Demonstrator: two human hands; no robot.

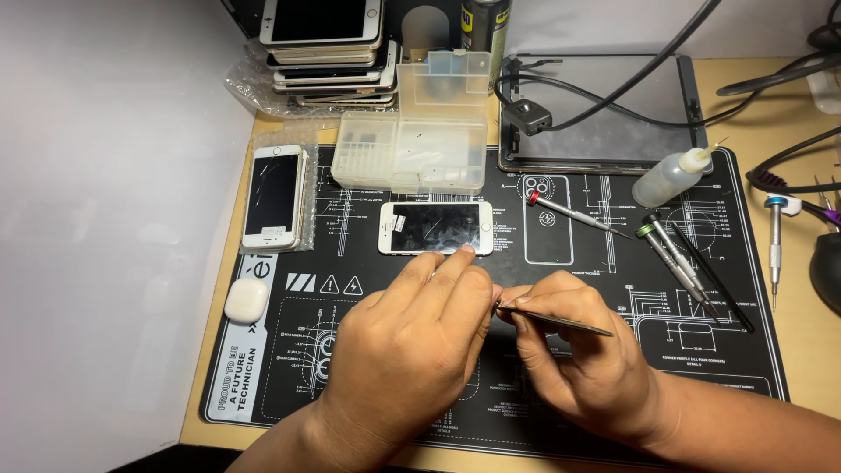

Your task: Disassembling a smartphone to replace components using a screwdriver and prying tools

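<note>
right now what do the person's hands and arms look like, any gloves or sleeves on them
Both hands are bare: no gloves, rings or bands show on the left hand or the right hand. The forearms are bare too, with no sleeve, watch or strap visible up to the frame's bottom edge. The fingernails are short and plain.

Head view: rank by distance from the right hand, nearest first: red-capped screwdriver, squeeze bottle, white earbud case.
From the right hand:
1. Red-capped screwdriver, on the mat just above it.
2. Squeeze bottle, upper right, at the mat's edge.
3. White earbud case, far left, beyond the left hand.
</note>
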